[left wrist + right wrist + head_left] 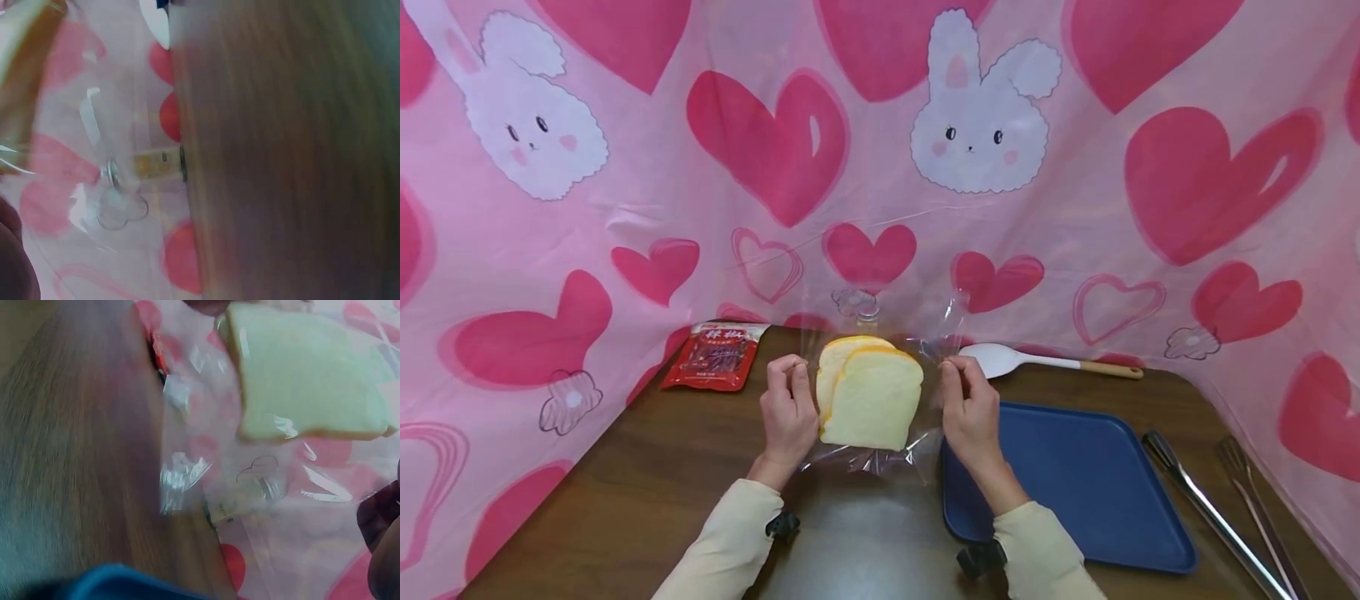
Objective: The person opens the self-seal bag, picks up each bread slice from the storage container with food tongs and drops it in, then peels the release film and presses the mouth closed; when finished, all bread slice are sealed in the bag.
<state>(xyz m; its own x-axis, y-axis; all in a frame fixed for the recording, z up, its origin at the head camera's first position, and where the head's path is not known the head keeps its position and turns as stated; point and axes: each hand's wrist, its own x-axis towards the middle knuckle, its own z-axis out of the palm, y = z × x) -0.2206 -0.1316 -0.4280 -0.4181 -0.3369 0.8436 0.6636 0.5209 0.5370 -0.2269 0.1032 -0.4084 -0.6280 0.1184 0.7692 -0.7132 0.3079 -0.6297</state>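
Note:
Two slices of bread (876,400), pale with orange-brown crusts, overlap inside a clear plastic bag (181,478). The bag is raised above the table, its crinkled edge hanging below the bread. My left hand (788,412) pinches the bag's left side between thumb and curled fingers. On the opposite side, my right hand (972,408) pinches the film the same way. In the left wrist view only a blurred strip of bread (25,81) and part of the hand appear. The right wrist view shows the front slice (312,378) through the film.
A blue tray (1060,483) lies right of the bag, with metal tongs (1195,487) beyond it. A white spatula (992,360) with a wooden handle lies behind the tray. At back left is a red packet (711,358). A small glass jar (153,164) stands behind the bag.

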